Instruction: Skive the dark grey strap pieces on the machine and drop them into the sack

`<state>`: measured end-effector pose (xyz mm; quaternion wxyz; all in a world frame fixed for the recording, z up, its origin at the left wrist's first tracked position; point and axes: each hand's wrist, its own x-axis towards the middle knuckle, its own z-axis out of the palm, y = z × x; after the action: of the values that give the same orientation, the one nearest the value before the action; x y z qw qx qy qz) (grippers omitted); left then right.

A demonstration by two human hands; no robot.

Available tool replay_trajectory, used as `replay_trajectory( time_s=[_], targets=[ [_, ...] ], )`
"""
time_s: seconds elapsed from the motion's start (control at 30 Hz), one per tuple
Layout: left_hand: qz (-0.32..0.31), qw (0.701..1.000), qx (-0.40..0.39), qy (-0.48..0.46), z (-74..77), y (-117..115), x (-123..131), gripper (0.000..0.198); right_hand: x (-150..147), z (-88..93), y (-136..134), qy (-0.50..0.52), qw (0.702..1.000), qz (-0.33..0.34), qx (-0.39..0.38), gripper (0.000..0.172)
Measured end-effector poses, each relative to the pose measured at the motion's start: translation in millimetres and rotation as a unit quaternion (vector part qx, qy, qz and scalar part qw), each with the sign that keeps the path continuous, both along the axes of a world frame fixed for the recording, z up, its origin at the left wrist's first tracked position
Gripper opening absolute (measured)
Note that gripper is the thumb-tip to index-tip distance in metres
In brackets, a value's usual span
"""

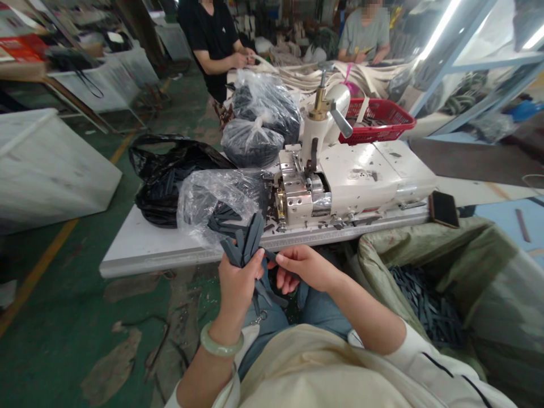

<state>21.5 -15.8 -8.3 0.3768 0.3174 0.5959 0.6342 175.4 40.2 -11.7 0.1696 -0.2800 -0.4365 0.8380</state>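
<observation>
My left hand (238,279) is closed round a bundle of dark grey strips (245,241) that fan upward above the fingers. My right hand (302,266) pinches one strip of that bundle from the right, its fingers curled. Both hands hover over my lap, just in front of the white table edge (178,255). A clear plastic bag (216,198) with more dark strips lies on the table right behind the hands. The white sewing machine (335,175) stands to the right of that bag.
A black plastic bag (164,175) and two tied clear bags (259,122) of dark pieces sit on the table. A red basket (380,119) is behind the machine. A green sack (429,294) of strips stands at my right. Two people work at the far table.
</observation>
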Motion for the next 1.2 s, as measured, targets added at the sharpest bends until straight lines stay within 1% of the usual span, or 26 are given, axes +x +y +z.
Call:
replay_trajectory(
  time_s=[0.03,0.1,0.2,0.27,0.33,0.43,0.5,0.6,0.7,0.87,0.97,1.03,1.07,1.1,1.13,1.17,1.2],
  targets=[
    [-0.002,1.000,-0.002,0.003,0.1,0.3,0.6,0.022,-2.9,-0.5,-0.1,-0.011,0.999,-0.005,0.039,0.042],
    [0.003,1.000,0.005,-0.010,1.6,1.5,1.2,0.020,-5.9,-1.7,-0.1,-0.015,0.996,-0.022,0.084,0.042],
    [0.017,0.998,0.018,-0.055,5.1,3.8,-0.4,0.018,-2.4,-2.8,4.0,-0.005,0.994,-0.056,0.091,0.042],
    [0.020,0.996,0.015,-0.086,7.2,5.1,-2.3,0.019,4.4,-3.0,12.4,-0.003,0.992,-0.092,0.087,0.040],
    [0.013,0.993,0.003,-0.114,8.7,6.0,-3.9,0.020,12.9,-2.7,26.4,-0.015,0.983,-0.157,0.096,0.039],
    [-0.016,0.987,-0.024,-0.155,10.2,7.4,-4.2,0.026,24.8,-1.7,53.8,-0.058,0.952,-0.274,0.120,0.037],
    [-0.043,0.981,-0.038,-0.184,10.4,8.3,-3.4,0.030,29.1,-0.7,71.5,-0.079,0.935,-0.322,0.126,0.036],
    [-0.068,0.973,-0.050,-0.217,9.4,9.6,-2.9,0.034,27.9,0.4,90.6,-0.082,0.925,-0.351,0.116,0.035],
    [-0.073,0.969,-0.055,-0.230,7.5,10.0,-4.6,0.034,21.5,1.0,100.4,-0.073,0.917,-0.381,0.092,0.033],
    [-0.074,0.968,-0.065,-0.230,5.1,9.7,-9.6,0.035,13.3,3.7,105.6,-0.060,0.906,-0.416,0.056,0.030],
    [-0.081,0.966,-0.072,-0.235,6.1,10.1,-10.7,0.037,14.5,5.4,104.7,-0.056,0.887,-0.454,0.062,0.030],
    [-0.093,0.963,-0.080,-0.239,8.1,10.3,-10.7,0.038,23.8,4.1,99.2,-0.059,0.858,-0.501,0.092,0.031],
    [-0.102,0.961,-0.083,-0.242,9.2,10.3,-10.7,0.038,33.1,1.9,94.1,-0.069,0.836,-0.532,0.116,0.032],
    [-0.110,0.959,-0.086,-0.246,10.3,10.1,-10.8,0.038,46.3,-1.6,86.9,-0.089,0.808,-0.565,0.143,0.032],
    [-0.117,0.957,-0.087,-0.250,11.2,9.7,-11.2,0.038,63.9,-6.8,77.7,-0.123,0.773,-0.598,0.170,0.033],
    [-0.124,0.955,-0.087,-0.254,11.8,9.3,-11.6,0.038,85.9,-13.8,66.6,-0.174,0.728,-0.634,0.196,0.034],
    [-0.132,0.953,-0.088,-0.259,12.2,8.9,-12.1,0.038,111.6,-22.4,53.8,-0.240,0.673,-0.664,0.220,0.036]
  ],
)
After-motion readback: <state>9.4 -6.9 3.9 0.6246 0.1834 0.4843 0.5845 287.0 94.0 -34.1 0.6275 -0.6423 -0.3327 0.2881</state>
